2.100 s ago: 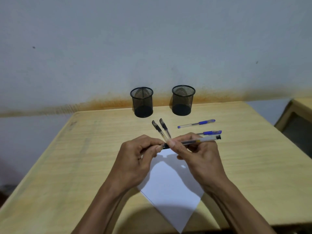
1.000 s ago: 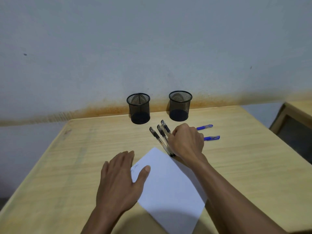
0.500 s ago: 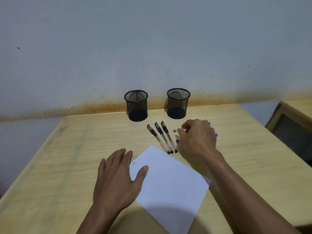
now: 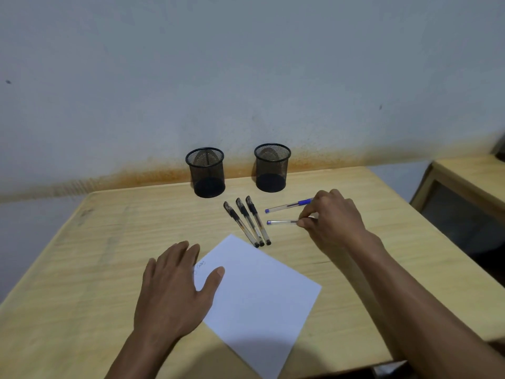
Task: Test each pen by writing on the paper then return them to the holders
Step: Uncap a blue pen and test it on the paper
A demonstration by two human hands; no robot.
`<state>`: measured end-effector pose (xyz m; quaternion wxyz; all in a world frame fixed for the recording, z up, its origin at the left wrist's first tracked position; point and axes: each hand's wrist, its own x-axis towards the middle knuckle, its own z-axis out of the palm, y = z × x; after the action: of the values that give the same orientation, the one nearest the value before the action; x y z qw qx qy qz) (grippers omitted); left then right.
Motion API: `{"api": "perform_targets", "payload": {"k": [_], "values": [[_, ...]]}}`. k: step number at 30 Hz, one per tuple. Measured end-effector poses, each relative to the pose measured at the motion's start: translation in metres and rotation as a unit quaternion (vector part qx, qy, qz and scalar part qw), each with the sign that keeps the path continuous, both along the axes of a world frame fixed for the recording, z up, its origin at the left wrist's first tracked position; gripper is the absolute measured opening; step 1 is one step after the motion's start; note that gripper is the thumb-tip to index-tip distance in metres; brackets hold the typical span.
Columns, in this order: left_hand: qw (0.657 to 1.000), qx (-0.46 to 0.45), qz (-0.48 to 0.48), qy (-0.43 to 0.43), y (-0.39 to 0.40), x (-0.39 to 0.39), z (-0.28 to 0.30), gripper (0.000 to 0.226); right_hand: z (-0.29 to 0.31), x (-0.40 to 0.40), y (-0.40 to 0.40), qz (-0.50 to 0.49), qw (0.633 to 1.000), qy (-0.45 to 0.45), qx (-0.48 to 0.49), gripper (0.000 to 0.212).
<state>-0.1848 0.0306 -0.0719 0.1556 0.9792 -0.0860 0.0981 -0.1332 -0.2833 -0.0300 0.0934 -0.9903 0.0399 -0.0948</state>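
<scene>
Looking at the head view, the only one: right hand (image 4: 332, 218) is out over the desk (image 4: 109, 242), right of centre, fingers curled, thumb and forefinger pinched on the cap end of the near blue pen (image 4: 281, 222). Looks like a grip, but pen may not be lifted yet; can't tell if it's clear of the desk. Its long axis runs roughly left-right, tip end pointing left toward the black pens (image 4: 247, 221). Far blue pen (image 4: 289, 205) lies just behind it, near-parallel, cap end tucked behind the right knuckles. The three black pens sit side by side, angled, bottom ends just off the paper's (image 4: 259, 291) top corner. Left hand (image 4: 175, 291) is flat, fingers spread, holding nothing, palm on the desk with thumb and fingers pinning the paper's left corner next to some small scribbles. Two mesh holders (image 4: 205, 172) (image 4: 272, 167) stand at the back edge, both apparently empty. Key relation: paper is down-left of the pinched pen, well inside right-hand reach, left hand already bracing it. My read: next is uncapping and writing, which likely needs the left hand.
</scene>
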Motion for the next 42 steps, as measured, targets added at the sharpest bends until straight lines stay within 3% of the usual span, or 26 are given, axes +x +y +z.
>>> {"api": "perform_targets", "payload": {"k": [3,5,8,10,14,16,21,25,29,35,40,42], "values": [[1.0,-0.001,0.0,0.009,0.001,-0.001,0.001,0.083,0.0,-0.006,0.001,0.004,1.0,-0.016,0.011,0.013],[1.0,-0.017,0.003,0.017,0.0,-0.001,0.002,0.085,0.004,-0.013,0.004,0.015,0.988,-0.049,0.143,0.011],[0.994,-0.108,-0.004,-0.02,-0.005,-0.003,0.011,0.076,0.018,-0.035,0.026,0.061,0.923,-0.093,0.369,0.001],[0.981,-0.174,-0.028,-0.081,-0.012,-0.008,0.023,0.063,0.025,-0.049,0.05,0.101,0.866,-0.073,0.485,0.01],[0.958,-0.223,-0.116,-0.137,-0.03,-0.014,0.044,0.046,0.031,-0.065,0.089,0.103,0.764,-0.053,0.635,0.003],[0.956,-0.189,-0.143,-0.175,-0.035,-0.012,0.046,0.039,0.03,-0.068,0.102,0.091,0.745,-0.051,0.659,0.004],[0.945,-0.157,-0.15,-0.245,-0.029,-0.009,0.041,0.028,0.026,-0.069,0.113,0.092,0.747,-0.057,0.656,0.004],[0.948,-0.185,-0.165,-0.2,-0.018,-0.01,0.047,0.023,0.034,-0.061,0.106,0.152,0.755,-0.023,0.638,0.002],[0.961,-0.264,-0.023,-0.076,0.034,-0.008,0.038,0.021,0.052,-0.047,0.07,0.111,0.669,-0.099,0.728,0.012],[0.973,-0.222,0.034,-0.047,0.052,0.02,0.032,0.007,0.026,-0.047,0.093,0.097,0.734,-0.014,0.672,0.007],[0.971,-0.225,0.082,0.003,0.042,0.053,0.024,0.014,0.005,-0.049,0.115,0.05,0.758,0.007,0.651,0.01],[0.972,-0.212,0.103,0.014,0.043,0.062,0.02,0.016,0.004,-0.049,0.121,0.037,0.744,0.011,0.667,0.012]]}}
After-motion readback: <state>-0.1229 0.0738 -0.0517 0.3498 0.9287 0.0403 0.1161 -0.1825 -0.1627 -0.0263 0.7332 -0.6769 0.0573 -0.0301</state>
